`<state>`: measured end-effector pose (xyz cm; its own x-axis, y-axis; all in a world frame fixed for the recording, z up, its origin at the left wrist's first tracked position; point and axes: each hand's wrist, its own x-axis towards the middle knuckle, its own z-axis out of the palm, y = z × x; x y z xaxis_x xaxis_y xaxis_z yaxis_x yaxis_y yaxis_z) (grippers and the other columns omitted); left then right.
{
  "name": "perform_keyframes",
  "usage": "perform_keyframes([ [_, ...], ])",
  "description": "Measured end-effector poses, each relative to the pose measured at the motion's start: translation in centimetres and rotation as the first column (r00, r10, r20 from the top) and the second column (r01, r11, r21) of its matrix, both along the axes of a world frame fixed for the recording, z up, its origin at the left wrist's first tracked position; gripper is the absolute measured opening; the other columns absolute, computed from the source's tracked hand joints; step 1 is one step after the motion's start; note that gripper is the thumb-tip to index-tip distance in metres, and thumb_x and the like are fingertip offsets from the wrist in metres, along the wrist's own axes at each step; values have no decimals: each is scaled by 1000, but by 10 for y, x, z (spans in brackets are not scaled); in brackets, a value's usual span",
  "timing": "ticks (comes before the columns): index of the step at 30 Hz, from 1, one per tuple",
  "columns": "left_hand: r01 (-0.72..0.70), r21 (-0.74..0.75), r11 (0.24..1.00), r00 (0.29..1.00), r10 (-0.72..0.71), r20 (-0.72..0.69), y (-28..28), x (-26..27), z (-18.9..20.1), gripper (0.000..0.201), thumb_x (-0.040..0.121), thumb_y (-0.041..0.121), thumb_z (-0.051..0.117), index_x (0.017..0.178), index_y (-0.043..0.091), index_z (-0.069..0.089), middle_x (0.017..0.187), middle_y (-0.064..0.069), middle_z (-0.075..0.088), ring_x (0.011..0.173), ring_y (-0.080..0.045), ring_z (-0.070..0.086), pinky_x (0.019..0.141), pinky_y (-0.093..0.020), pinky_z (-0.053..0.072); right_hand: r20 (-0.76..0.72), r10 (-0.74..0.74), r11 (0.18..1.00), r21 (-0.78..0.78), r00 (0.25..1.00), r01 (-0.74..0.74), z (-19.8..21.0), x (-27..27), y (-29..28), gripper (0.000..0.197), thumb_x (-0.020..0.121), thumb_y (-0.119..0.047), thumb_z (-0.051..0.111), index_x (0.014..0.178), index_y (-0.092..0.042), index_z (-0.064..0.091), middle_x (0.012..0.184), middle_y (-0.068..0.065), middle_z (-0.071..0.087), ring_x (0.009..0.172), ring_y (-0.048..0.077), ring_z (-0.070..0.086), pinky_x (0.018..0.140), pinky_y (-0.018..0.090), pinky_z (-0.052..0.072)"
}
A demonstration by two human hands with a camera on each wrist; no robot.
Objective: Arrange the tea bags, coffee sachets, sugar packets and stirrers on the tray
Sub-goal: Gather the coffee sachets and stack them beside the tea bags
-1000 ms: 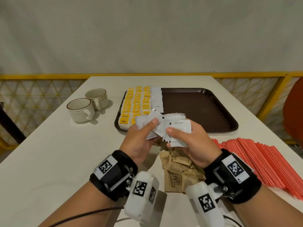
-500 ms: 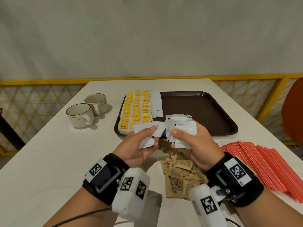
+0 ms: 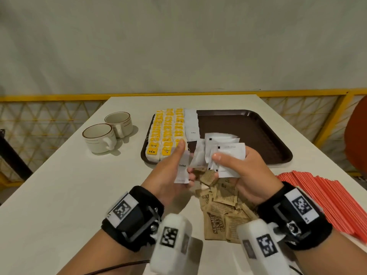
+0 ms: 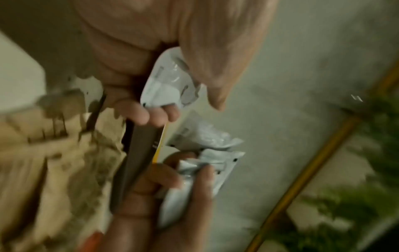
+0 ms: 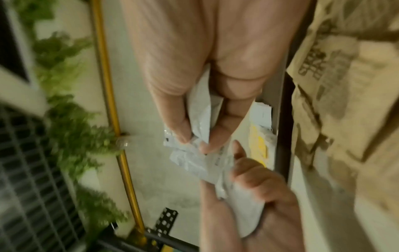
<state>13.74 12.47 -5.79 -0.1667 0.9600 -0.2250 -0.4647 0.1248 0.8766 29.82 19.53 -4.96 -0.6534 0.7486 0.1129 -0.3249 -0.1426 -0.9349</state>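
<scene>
A dark brown tray [image 3: 258, 135] lies ahead with rows of yellow tea bags [image 3: 166, 132] along its left side and a column of white coffee sachets [image 3: 191, 124] beside them. My left hand [image 3: 174, 171] pinches one white coffee sachet [image 3: 183, 167] [image 4: 170, 81] between thumb and fingers. My right hand [image 3: 244, 175] grips a fanned bunch of white sachets [image 3: 222, 151] [image 5: 198, 119] just to its right, above the tray's near edge. Brown sugar packets [image 3: 220, 211] lie in a heap on the table under both hands. Red stirrers [image 3: 333, 197] lie stacked at the right.
Two cream cups [image 3: 107, 135] stand on the white table [image 3: 59, 195] left of the tray. A yellow railing [image 3: 59, 97] runs behind the table, and an orange chair [image 3: 357, 135] shows at the right edge. The tray's right half is bare.
My left hand has drawn one sachet away from the bunch and turned it upright, thumb now pointing up. Both hands have risen slightly toward the tray's near edge.
</scene>
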Motion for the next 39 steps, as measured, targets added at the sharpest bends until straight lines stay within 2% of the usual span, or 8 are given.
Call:
perform_keyframes([
  [4, 78, 181, 980, 981, -42, -191, -1, 7, -1, 50, 76, 58, 54, 113, 26, 64, 115, -3, 69, 107, -24, 65, 91, -41, 52, 20, 95, 986, -143, 995, -91, -1, -2, -1, 41, 74, -5, 65, 114, 0, 63, 104, 18, 71, 80, 21, 70, 58, 26, 58],
  [8, 193, 221, 956, 972, -155, -175, -4, 9, -8, 62, 74, 50, 68, 127, 19, 58, 129, -9, 61, 120, -27, 57, 100, -42, 47, 34, 102, 979, -180, 994, -95, -5, -4, -4, 41, 75, -5, 64, 116, 0, 62, 106, 17, 70, 81, 20, 69, 60, 25, 58],
  [12, 177, 223, 959, 972, -135, -190, -3, 13, -9, 44, 89, 25, 61, 131, 15, 52, 127, -8, 62, 118, -26, 58, 99, -41, 48, 21, 98, 977, -193, 995, -92, -2, -3, -5, 41, 75, -6, 63, 116, 1, 62, 109, 17, 70, 84, 21, 70, 60, 24, 58],
  [19, -62, 164, 985, 998, 61, 14, 4, 9, -11, 36, 93, 24, 51, 128, 16, 56, 119, -12, 66, 103, -25, 62, 82, -35, 51, 22, 8, 979, -206, 1000, -3, 0, -2, -2, 38, 78, -6, 63, 116, -3, 62, 111, 16, 69, 97, 27, 68, 74, 31, 59],
  [25, -162, 97, 982, 980, 148, 135, 5, 0, -9, 24, 89, 27, 60, 110, 16, 62, 78, -4, 60, 72, -18, 66, 63, -31, 58, 99, -9, 992, -127, 995, 22, 2, 1, -1, 33, 86, 0, 60, 119, -4, 60, 106, 15, 71, 85, 23, 69, 69, 33, 58],
  [29, -58, -17, 998, 996, 59, 67, 2, -4, -6, 47, 72, 58, 62, 93, 15, 66, 71, -2, 56, 62, -13, 55, 58, -27, 53, 160, -22, 998, -46, 987, 29, 1, 3, 0, 34, 85, 3, 60, 118, -5, 59, 103, 14, 72, 85, 24, 69, 71, 35, 58],
  [33, 133, -100, 986, 986, -122, 114, 0, -6, -3, 79, 59, 73, 52, 112, 16, 61, 89, -7, 64, 75, -16, 59, 64, -25, 55, 221, -17, 999, -28, 975, 24, -1, 3, 3, 36, 85, 1, 61, 120, 3, 58, 111, 24, 67, 93, 30, 66, 74, 37, 58],
  [39, 219, -105, 970, 973, -209, 100, -3, -1, -3, 59, 66, 65, 46, 89, 20, 76, 89, -5, 72, 74, -15, 69, 75, -30, 57, 233, -87, 996, 49, 968, 77, -5, 3, 7, 30, 83, 2, 65, 112, -5, 60, 105, 16, 70, 91, 25, 68, 64, 29, 57],
])
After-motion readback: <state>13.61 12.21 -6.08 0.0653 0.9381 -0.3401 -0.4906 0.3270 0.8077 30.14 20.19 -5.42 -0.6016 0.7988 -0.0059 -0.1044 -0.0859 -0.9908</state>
